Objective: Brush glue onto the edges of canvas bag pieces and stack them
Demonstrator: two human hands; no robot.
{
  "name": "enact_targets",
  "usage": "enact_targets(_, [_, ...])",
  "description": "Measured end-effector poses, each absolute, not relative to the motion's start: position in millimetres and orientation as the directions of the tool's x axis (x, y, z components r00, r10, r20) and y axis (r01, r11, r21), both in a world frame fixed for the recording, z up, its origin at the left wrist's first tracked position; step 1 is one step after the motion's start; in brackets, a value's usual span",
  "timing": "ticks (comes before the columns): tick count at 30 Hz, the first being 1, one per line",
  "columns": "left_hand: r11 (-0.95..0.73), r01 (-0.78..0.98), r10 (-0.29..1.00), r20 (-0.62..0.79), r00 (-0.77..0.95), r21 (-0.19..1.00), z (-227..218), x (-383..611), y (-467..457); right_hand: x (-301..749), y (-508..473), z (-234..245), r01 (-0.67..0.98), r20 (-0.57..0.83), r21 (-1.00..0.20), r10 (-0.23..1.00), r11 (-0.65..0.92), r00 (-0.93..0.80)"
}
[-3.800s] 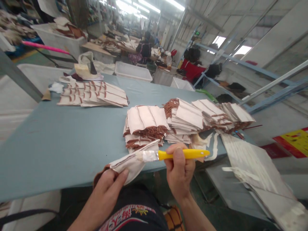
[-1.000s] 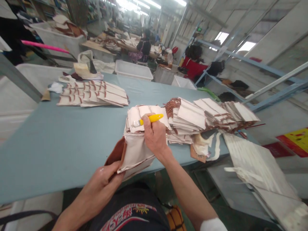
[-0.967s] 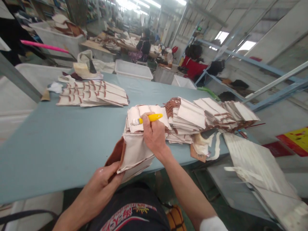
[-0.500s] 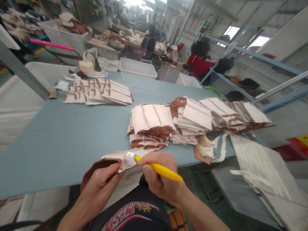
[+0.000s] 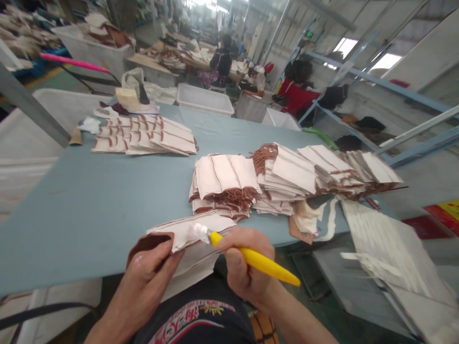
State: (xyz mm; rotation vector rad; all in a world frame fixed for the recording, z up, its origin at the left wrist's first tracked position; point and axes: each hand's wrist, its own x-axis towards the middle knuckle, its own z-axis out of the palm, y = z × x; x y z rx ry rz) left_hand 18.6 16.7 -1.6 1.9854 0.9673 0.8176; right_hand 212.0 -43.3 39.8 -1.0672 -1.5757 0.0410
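My left hand (image 5: 152,267) pinches the edge of a cream fabric panel (image 5: 186,227) whose brown side (image 5: 148,243) curls up at the left. The panel lies at the table's front edge, its lower part hanging toward my lap. Closed around a yellow-handled brush (image 5: 261,263) is my right hand (image 5: 247,260). The brush's white-coated tip meets the cream face of the panel, right of my left fingers. Just beyond the panel stands a stack of cream panels with brown fringed edges (image 5: 227,177).
More stacked panels (image 5: 294,172) run along the right of the blue table (image 5: 107,205). Overlapping panels (image 5: 143,136) lie at the back left. A glue-stained container (image 5: 304,215) sits at the right edge. White bins (image 5: 204,100) and a person (image 5: 221,59) are farther back.
My right hand and the brush have shifted slightly right, the tip moving rightward along the panel. The panel's far edge sits a little higher in view.
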Motion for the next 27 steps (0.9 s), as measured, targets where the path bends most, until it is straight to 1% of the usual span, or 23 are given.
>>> enact_targets(1, [-0.439, 0.334, 0.822, 0.223, 0.524, 0.834, -0.3, 19.0, 17.1, 212.3, -43.5, 39.6, 0.609, 0.766, -0.544, 0.637, 0.577, 0.08])
enact_targets(4, [-0.488, 0.296, 0.779, 0.257, 0.572, 0.821, 3.4, 20.5, 18.0, 206.1, -44.4, 37.4, 0.613, 0.828, -0.425, 0.559, 0.666, -0.033])
enact_targets(5, [-0.491, 0.294, 0.779, 0.262, 0.57, 0.82, 4.3, 20.9, 18.3, 203.4, -44.8, 36.8, 0.61, 0.834, -0.414, 0.55, 0.676, -0.043])
enact_targets(9, [-0.484, 0.302, 0.786, 0.257, 0.562, 0.821, 5.2, 21.9, 18.4, 197.7, -46.3, 37.2, 0.581, 0.797, -0.497, 0.604, 0.644, 0.012])
enact_targets(11, [-0.457, 0.291, 0.794, 0.237, 0.56, 0.841, 5.4, 22.6, 18.2, 197.4, -46.4, 37.3, 0.562, 0.815, -0.463, 0.578, 0.685, -0.032])
enact_targets(12, [-0.439, 0.282, 0.798, 0.226, 0.559, 0.853, 5.6, 22.9, 18.2, 197.9, -46.0, 36.9, 0.548, 0.816, -0.466, 0.577, 0.695, -0.038])
enact_targets(13, [-0.421, 0.278, 0.805, 0.214, 0.554, 0.863, 5.8, 23.1, 18.3, 199.1, -45.2, 36.3, 0.533, 0.8, -0.502, 0.6, 0.681, -0.014])
enact_targets(14, [-0.405, 0.283, 0.814, 0.202, 0.544, 0.87, 6.0, 23.1, 18.6, 200.9, -44.0, 35.7, 0.51, 0.764, -0.573, 0.644, 0.642, 0.049])
enact_targets(16, [-0.373, 0.314, 0.836, 0.17, 0.521, 0.873, 5.4, 22.7, 19.8, 206.8, -40.8, 34.8, 0.408, 0.643, -0.746, 0.729, 0.526, 0.235])
enact_targets(17, [-0.353, 0.331, 0.85, 0.152, 0.505, 0.875, 4.5, 22.3, 20.8, 210.3, -39.0, 34.8, 0.335, 0.577, -0.811, 0.749, 0.48, 0.326])
enact_targets(19, [-0.301, 0.351, 0.871, 0.106, 0.479, 0.887, 1.9, 21.1, 23.4, 216.5, -35.9, 36.2, 0.194, 0.488, -0.871, 0.753, 0.451, 0.441])
enact_targets(21, [-0.213, 0.345, 0.884, 0.03, 0.466, 0.914, 0.0, 20.0, 26.6, 219.1, -34.8, 39.0, 0.102, 0.45, -0.883, 0.763, 0.459, 0.463])
enact_targets(24, [-0.005, 0.283, 0.87, -0.136, 0.475, 0.959, 3.4, 20.2, 30.8, 215.7, -36.0, 42.9, 0.027, 0.424, -0.894, 0.826, 0.447, 0.371])
enact_targets(27, [0.148, 0.197, 0.827, -0.231, 0.513, 0.969, 12.0, 22.2, 31.7, 210.4, -34.9, 40.6, 0.004, 0.418, -0.9, 0.858, 0.437, 0.299])
